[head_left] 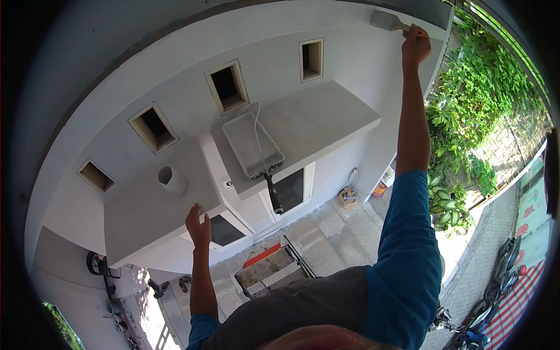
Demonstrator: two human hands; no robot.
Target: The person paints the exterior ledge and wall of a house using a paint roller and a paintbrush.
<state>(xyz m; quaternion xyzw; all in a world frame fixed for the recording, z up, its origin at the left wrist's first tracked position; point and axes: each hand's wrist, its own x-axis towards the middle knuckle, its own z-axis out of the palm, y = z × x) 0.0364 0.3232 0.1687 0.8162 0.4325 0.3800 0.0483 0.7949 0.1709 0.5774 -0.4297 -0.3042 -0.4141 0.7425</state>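
Note:
High at the upper right, my right hand is closed round the handle of a paintbrush, its wide bristles against the pale wall near the corner. My left hand is open, thumb apart from the fingers, right at the front edge of the lower ledge. Just beyond it on that ledge stands a white cylindrical container. On the higher ledge a paint tray rests, with a paint roller lying across it and its dark handle sticking out over the edge.
Several square openings pierce the wall above the ledges. Below are windows, a tiled floor and a scaffold-like platform close under my body. A basket-like container sits by the wall. Plants and parked motorbikes are at right.

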